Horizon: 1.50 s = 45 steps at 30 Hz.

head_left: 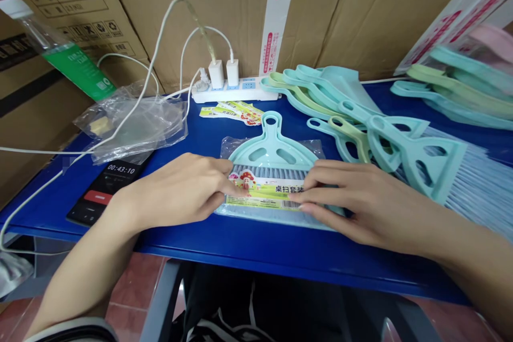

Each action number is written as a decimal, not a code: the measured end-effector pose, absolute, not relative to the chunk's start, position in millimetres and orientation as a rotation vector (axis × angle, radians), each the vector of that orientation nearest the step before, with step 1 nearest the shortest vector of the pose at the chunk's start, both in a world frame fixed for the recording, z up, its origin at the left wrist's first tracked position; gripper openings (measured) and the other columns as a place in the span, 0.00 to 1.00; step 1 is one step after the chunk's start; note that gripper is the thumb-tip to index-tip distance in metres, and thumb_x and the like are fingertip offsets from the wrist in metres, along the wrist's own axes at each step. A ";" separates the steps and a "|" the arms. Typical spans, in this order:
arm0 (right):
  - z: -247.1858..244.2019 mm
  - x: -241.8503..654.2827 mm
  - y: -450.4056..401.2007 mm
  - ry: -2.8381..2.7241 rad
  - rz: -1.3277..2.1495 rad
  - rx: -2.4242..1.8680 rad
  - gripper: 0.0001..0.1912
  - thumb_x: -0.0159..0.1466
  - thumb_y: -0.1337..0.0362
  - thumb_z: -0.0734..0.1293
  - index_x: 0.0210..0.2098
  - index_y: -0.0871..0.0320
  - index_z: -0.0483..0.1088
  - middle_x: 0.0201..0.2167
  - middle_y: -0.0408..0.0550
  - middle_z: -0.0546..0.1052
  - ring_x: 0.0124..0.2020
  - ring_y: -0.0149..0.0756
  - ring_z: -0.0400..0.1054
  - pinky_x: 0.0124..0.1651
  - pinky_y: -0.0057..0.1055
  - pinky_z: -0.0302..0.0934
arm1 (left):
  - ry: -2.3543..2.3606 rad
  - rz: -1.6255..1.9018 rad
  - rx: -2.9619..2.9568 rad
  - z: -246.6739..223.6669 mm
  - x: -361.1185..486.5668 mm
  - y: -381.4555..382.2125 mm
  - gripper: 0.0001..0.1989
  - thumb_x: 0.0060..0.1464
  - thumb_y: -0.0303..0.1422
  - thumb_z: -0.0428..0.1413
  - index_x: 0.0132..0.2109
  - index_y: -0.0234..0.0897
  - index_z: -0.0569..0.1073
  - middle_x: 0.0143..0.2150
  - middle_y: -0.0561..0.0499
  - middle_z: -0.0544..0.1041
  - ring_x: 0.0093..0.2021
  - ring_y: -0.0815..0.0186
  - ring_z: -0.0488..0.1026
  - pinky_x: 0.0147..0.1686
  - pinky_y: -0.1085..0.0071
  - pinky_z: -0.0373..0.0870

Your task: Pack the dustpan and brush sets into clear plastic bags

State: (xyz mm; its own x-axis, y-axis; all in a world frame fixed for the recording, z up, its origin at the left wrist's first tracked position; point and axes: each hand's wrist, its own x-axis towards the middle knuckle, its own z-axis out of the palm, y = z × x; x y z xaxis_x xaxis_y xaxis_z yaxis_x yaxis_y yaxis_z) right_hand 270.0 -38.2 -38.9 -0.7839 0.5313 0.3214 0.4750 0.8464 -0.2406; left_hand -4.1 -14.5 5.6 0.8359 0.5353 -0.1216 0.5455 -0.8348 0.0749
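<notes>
Cardboard cartons (224, 10) wall off the back of the blue tabletop (256, 246). We take the bagged dustpan set (272, 152) at centre as our landmark: a mint dustpan and small brush inside a clear bag, with a printed label (264, 195) across the front. Behind it lie loose labels (232, 112) and a power strip (234, 91). To its right, a heap of mint and green dustpans and brushes (425, 160). To its left, a crumpled plastic bag (132, 128) and a phone (108, 192) showing 00:43:10.

Left hand (180, 192) lies partly open, fingertips on the label, nothing gripped. Right hand (356, 197) lies flatter, fingers spread over the bag's right end, pressing rather than clasping.

We judge the set light and fairly stiff, its film slippery, its bristles slightly yielding. Best hold, we reckon: the dustpan's edges through the bag, or its handle loop (272, 124), not the loose film.
</notes>
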 end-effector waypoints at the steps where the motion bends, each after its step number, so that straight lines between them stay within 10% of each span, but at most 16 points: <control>1: -39.1 270.3 -37.9 -2.649 0.214 -0.747 0.19 0.73 0.65 0.57 0.37 0.59 0.79 0.29 0.49 0.74 0.30 0.36 0.68 0.35 0.34 0.63 | 0.875 -0.157 2.884 6.1 -5.5 -14.4 0.23 0.57 0.20 0.50 0.48 0.50 0.81 0.31 0.56 0.74 0.25 0.73 0.68 0.24 0.73 0.56; 45: -22.7 291.5 -30.9 -2.693 0.288 -0.888 0.26 0.75 0.56 0.54 0.26 0.55 0.72 0.29 0.49 0.74 0.34 0.40 0.66 0.34 0.37 0.63 | 0.945 -0.208 2.799 7.4 -22.0 -7.2 0.25 0.55 0.24 0.47 0.50 0.54 0.81 0.36 0.55 0.80 0.33 0.69 0.76 0.31 0.77 0.66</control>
State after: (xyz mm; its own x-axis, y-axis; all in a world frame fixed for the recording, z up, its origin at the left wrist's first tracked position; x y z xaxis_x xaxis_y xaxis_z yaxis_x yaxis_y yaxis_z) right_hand 291.5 -30.9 -22.7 -0.7679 0.6054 0.2095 0.5474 0.7900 -0.2763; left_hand -22.0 -7.2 7.4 0.7883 0.5855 -0.1891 0.6107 -0.7819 0.1250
